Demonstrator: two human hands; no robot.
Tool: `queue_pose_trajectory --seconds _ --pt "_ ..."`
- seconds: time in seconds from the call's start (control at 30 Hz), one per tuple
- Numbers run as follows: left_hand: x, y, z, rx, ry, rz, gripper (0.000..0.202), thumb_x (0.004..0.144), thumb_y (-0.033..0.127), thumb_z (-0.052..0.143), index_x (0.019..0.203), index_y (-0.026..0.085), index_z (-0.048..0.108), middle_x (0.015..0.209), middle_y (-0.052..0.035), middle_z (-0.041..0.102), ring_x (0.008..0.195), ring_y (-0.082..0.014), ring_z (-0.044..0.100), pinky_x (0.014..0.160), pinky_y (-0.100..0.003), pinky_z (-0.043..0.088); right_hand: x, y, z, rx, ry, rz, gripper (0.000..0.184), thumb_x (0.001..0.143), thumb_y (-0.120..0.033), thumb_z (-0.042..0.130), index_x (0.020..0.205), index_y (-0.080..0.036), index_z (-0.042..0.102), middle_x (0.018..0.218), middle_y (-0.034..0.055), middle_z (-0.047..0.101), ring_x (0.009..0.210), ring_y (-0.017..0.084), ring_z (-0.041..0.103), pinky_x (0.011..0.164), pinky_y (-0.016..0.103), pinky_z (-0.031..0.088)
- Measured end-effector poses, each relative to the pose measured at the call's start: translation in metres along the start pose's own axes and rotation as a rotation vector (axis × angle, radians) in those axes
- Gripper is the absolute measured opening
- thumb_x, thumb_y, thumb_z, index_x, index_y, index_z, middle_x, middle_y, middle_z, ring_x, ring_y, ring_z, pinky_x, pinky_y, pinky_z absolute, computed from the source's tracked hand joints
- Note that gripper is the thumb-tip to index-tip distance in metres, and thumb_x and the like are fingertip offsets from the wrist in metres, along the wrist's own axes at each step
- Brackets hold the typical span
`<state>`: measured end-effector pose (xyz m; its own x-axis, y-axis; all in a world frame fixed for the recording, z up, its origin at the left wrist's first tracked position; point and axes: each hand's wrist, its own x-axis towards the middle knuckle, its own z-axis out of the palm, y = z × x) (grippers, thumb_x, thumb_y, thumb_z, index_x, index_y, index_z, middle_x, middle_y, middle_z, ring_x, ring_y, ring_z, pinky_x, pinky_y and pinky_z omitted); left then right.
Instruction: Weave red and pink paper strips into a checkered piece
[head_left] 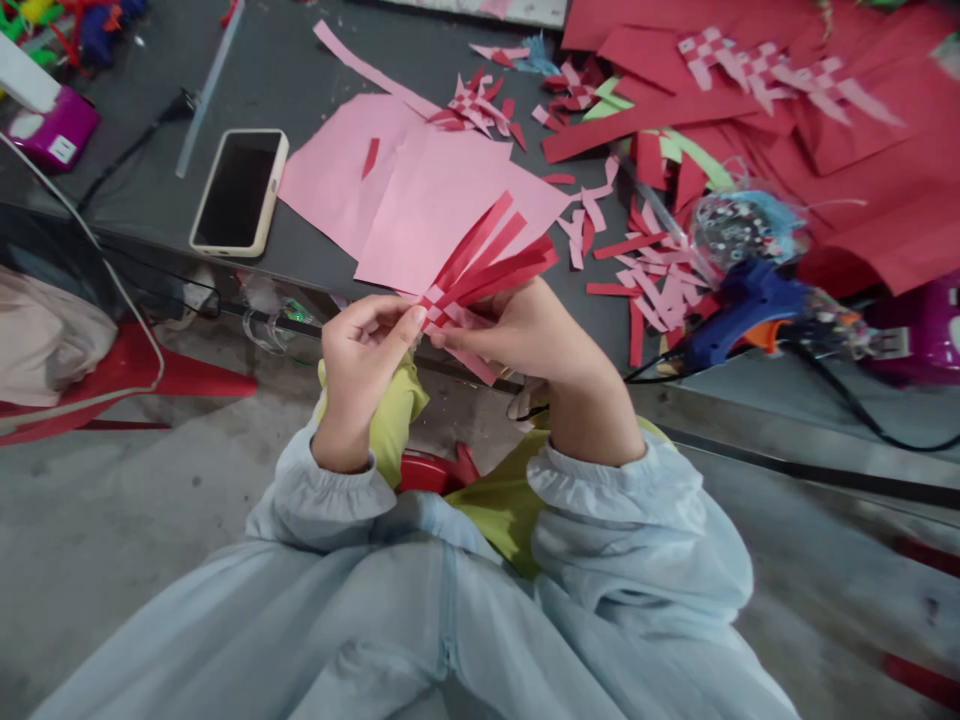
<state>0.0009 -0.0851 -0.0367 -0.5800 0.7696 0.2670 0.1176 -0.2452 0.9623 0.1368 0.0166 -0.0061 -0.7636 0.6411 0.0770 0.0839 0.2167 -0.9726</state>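
A woven piece of red and pink paper strips is held between both hands at the table's front edge. Its checkered part lies near my fingertips, and long loose strips fan out up and to the right. My left hand pinches its left edge between thumb and fingers. My right hand grips the right side, thumb in front, the other fingers partly hidden behind the strips. Just beyond lie pink paper sheets with a small red scrap on them. A finished-looking checkered woven piece rests at their far edge.
Cut strips lie in a pile to the right, beside a blue glue gun with a black cord. Red paper sheets cover the far right, with woven pieces on top. A phone lies on the left.
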Motion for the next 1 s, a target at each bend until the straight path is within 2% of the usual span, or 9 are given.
queue_pose_trajectory --seconds 0.13,0.3,0.4,0.53,0.73,1.0 --pt "0.0 0.004 -0.001 0.028 0.019 0.044 0.011 0.082 0.031 0.079 0.079 0.021 0.075 0.071 0.0013 0.071 0.061 -0.0081 0.064 0.06 -0.019 0.052 0.0 -0.003 0.002 0.077 0.039 -0.016 0.036 0.07 -0.048 0.083 0.068 -0.017 0.065 0.061 -0.0008 0.059 0.059 0.01 0.051 0.053 0.026 0.042" --pt "-0.001 0.005 0.001 0.078 0.038 0.118 0.01 0.083 0.03 0.078 0.081 0.021 0.075 0.077 -0.0003 0.072 0.071 -0.0102 0.067 0.067 -0.021 0.053 0.003 0.003 0.002 0.097 0.322 -0.058 0.043 0.073 -0.061 0.076 0.066 -0.02 0.064 0.064 0.0006 0.064 0.062 0.013 0.06 0.056 0.029 0.05" --pt "-0.001 0.003 0.001 0.054 0.04 0.128 0.008 0.084 0.03 0.077 0.082 0.022 0.076 0.076 0.0008 0.072 0.068 -0.0089 0.066 0.064 -0.02 0.053 0.005 0.009 0.002 0.163 0.398 -0.031 0.043 0.072 -0.063 0.076 0.069 -0.021 0.067 0.065 0.0002 0.066 0.057 0.011 0.06 0.055 0.028 0.053" --pt "-0.002 0.001 0.001 0.039 0.046 0.104 0.01 0.083 0.033 0.078 0.082 0.023 0.075 0.074 0.0016 0.071 0.064 -0.0083 0.065 0.061 -0.02 0.052 0.005 0.009 0.002 0.23 0.417 0.016 0.038 0.071 -0.056 0.079 0.067 -0.021 0.068 0.064 -0.001 0.066 0.055 0.009 0.058 0.054 0.027 0.054" --pt "-0.002 0.003 0.003 0.095 0.058 0.034 0.026 0.079 0.047 0.079 0.08 0.021 0.075 0.071 0.0003 0.071 0.06 -0.0095 0.063 0.057 -0.022 0.052 0.005 0.003 0.002 0.272 0.447 0.069 0.028 0.073 -0.045 0.081 0.067 -0.021 0.069 0.066 -0.0012 0.066 0.055 0.01 0.058 0.055 0.028 0.054" --pt "0.0 0.006 0.003 0.036 0.014 0.012 0.023 0.078 0.042 0.082 0.077 0.02 0.075 0.066 0.0013 0.069 0.055 -0.0077 0.06 0.055 -0.02 0.051 0.008 0.007 0.004 0.329 0.446 0.091 0.026 0.072 -0.043 0.082 0.067 -0.021 0.069 0.065 -0.0021 0.065 0.054 0.009 0.057 0.055 0.028 0.054"
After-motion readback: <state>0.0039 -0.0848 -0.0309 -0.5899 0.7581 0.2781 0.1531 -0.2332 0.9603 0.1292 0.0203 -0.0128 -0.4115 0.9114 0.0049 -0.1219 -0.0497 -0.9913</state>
